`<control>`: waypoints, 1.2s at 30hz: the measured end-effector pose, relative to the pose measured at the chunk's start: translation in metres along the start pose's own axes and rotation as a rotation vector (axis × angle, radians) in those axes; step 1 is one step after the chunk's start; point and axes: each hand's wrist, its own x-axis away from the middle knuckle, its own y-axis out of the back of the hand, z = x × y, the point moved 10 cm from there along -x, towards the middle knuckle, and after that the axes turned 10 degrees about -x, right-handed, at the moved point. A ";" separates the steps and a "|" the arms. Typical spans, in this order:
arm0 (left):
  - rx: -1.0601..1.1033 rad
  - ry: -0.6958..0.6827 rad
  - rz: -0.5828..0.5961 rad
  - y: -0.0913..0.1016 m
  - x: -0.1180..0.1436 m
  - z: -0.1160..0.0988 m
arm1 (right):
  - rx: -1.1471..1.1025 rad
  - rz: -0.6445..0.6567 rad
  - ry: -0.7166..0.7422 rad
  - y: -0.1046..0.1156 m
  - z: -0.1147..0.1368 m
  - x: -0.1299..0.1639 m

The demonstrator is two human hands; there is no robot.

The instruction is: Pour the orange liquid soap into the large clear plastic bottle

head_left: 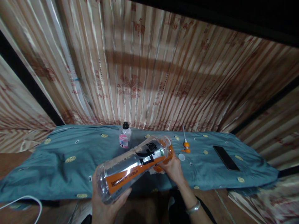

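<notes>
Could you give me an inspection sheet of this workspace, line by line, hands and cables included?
Surface: wrinkled teal cloth with yellow motifs.
Job's things: clear bottle with orange label, tilted, its neck by an orange container that is partly hidden.
Clutter: small bottle with black cap, orange pump top, pale disc, dark phone.
Grip: left hand at the clear bottle's base end; right hand on the orange container.
Cables: white cord, lower left.
Surroundings: patterned curtain, dark poles.

The view (worn on the head) looks forward and down from the near side of the bed, close above the hands, facing the curtain behind the bed.
</notes>
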 end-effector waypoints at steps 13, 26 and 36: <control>-0.007 -0.023 -0.025 0.002 -0.002 0.006 | -0.057 -0.004 0.009 -0.002 0.001 0.001; 0.013 0.007 0.003 -0.001 -0.001 0.004 | -0.044 -0.013 0.017 0.000 0.003 0.001; 0.013 0.013 0.011 -0.001 -0.003 0.012 | -0.048 0.002 -0.006 -0.001 0.004 0.000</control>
